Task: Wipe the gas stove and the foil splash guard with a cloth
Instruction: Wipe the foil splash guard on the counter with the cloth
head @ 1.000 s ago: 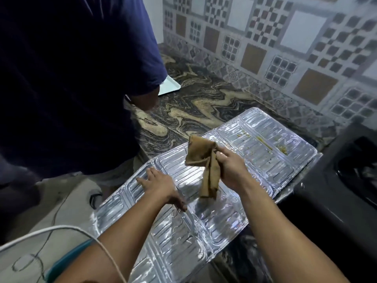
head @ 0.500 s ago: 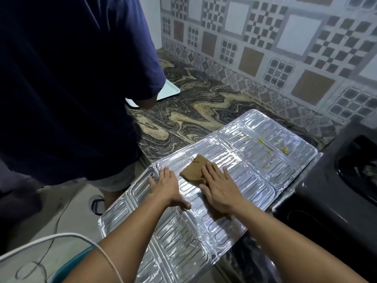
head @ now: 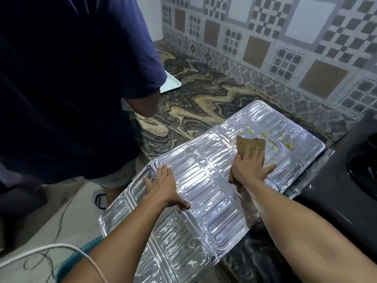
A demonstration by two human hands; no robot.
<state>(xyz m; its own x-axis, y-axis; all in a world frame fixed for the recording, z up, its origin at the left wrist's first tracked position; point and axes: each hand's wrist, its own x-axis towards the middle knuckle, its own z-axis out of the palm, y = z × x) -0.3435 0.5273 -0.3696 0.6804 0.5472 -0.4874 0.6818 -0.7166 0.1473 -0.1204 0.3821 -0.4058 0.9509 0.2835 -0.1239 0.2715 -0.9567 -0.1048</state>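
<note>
The silver foil splash guard (head: 206,193) lies unfolded and flat on the marbled counter, its near-left part hanging past the counter edge. My right hand (head: 250,167) presses flat on a brown cloth (head: 250,145) on the guard's far panel, beside yellow food stains (head: 271,139). My left hand (head: 163,185) rests flat, fingers spread, on the guard's middle panel and holds it down. The black gas stove (head: 342,180) sits at the right, touching the guard's right edge.
A person in a dark blue shirt (head: 71,78) stands close on the left, against the counter edge. A pale tray (head: 170,83) lies behind their arm. The marbled counter (head: 204,103) runs to a patterned tile wall (head: 285,48). A white cable (head: 51,250) crosses the lower left.
My right hand laid the hanging cloth flat on the foil, then slid it away to the right toward the stained far panel. My left hand stayed pressed on the guard.
</note>
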